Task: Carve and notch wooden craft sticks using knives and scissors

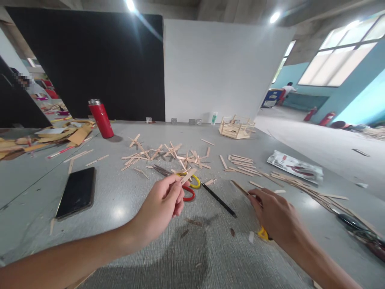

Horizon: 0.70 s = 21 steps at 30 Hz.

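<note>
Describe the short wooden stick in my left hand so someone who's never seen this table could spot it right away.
On the grey table, find the left hand raised above the red-and-yellow-handled scissors. The short wooden stick is pinched in its fingertips, pointing up and right; the other sticks lie flat on the table, and the longer stick is in the right hand.

A black wall (90, 60) stands beside a white wall (216, 68). Big windows (339, 56) shine on the right. Round lights (274, 17) glow above.
</note>
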Available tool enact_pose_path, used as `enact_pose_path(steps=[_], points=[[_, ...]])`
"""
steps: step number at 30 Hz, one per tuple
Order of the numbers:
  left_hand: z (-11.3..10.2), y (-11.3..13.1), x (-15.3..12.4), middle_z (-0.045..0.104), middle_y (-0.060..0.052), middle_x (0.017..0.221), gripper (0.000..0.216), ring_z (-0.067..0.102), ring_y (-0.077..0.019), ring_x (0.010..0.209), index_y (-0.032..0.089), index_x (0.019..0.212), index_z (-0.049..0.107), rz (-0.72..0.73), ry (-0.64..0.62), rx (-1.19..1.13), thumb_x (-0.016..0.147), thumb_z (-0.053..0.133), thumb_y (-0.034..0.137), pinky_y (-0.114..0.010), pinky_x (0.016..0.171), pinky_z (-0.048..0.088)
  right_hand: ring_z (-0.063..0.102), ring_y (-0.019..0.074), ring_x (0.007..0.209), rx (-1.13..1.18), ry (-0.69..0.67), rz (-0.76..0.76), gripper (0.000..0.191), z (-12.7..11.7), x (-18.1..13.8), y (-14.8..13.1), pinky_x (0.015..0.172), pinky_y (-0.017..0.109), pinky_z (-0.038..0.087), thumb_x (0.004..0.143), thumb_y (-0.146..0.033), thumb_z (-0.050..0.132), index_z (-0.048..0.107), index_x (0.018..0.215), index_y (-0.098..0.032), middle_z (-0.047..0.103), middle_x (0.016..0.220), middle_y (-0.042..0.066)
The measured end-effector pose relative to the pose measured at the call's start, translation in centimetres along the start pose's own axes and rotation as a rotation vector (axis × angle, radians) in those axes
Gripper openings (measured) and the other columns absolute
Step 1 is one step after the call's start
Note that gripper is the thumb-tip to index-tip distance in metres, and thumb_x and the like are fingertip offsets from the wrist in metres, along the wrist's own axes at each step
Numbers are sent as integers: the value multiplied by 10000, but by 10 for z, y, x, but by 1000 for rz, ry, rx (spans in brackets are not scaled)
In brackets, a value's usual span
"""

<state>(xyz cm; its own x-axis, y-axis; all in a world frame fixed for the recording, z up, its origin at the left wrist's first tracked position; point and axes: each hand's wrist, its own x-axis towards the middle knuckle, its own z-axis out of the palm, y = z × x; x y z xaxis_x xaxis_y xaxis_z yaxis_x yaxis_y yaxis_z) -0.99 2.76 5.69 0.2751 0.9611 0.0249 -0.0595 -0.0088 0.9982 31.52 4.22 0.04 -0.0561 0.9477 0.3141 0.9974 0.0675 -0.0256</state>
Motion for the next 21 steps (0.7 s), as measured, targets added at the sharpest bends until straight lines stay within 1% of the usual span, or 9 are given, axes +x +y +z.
enact_pose_path(steps=[3,7,9,12,13,14,16,18,21], points=[[2,-1,1,453,70,673,130,436,-91,543,183,1058,526,-14,16,-31,1019,405,210,-231,519,328,707,178,890,27,-26,-19,124,-5,1,-6,799,368,601,1025,-266,618,695,1063,-176,727,1046,41],[6,-7,-2,505,56,681,166,487,-104,566,170,1105,507,-27,-14,-51,995,384,162,-240,550,388,707,200,951,36,-113,-48,195,-14,19,-17,832,402,602,1013,-316,640,684,1142,-177,714,1136,64],[7,-10,-4,546,36,722,159,524,-108,584,157,1110,519,-21,-39,-53,1021,404,221,-244,557,410,706,212,966,35,-152,-52,251,-17,40,-21,829,413,604,1005,-334,651,667,1196,-173,700,1182,76],[9,-11,-7,643,-38,868,255,593,-107,597,129,1075,568,-13,-97,-44,1043,464,359,-241,529,429,682,212,1033,53,-154,-27,214,-12,83,-23,896,406,588,1034,-354,596,687,1195,-246,673,1292,83],[10,-10,-7,667,-66,920,291,606,-104,585,119,1056,586,-11,-117,-40,1041,479,389,-236,510,429,686,223,1044,69,-152,-18,252,-9,97,-24,894,430,588,1017,-341,629,666,1231,-212,668,1291,93],[10,-9,-8,684,-88,959,318,614,-99,569,111,1051,600,-10,-136,-39,1039,490,409,-230,491,427,684,221,1052,88,-153,-10,245,-4,110,-24,900,422,586,1024,-346,617,667,1234,-228,666,1297,91],[12,-7,-10,704,-106,989,340,616,-85,534,105,1069,616,-13,-164,-62,1037,505,424,-210,459,418,682,251,1094,134,-145,2,286,5,130,-26,907,444,577,1057,-346,550,654,1265,-179,663,1278,81],[14,-3,-12,715,-102,982,334,619,-74,517,110,1094,623,-11,-169,-104,1036,515,420,-188,445,406,681,257,1087,192,-125,16,276,12,141,-30,899,441,584,1025,-348,613,660,1254,-200,664,1292,80],[17,3,-17,721,-106,978,336,624,-67,513,107,1084,639,12,-158,-142,1036,528,420,-176,440,401,683,258,1074,293,-72,32,302,14,140,-39,891,447,590,996,-348,661,653,1261,-204,662,1302,84]])
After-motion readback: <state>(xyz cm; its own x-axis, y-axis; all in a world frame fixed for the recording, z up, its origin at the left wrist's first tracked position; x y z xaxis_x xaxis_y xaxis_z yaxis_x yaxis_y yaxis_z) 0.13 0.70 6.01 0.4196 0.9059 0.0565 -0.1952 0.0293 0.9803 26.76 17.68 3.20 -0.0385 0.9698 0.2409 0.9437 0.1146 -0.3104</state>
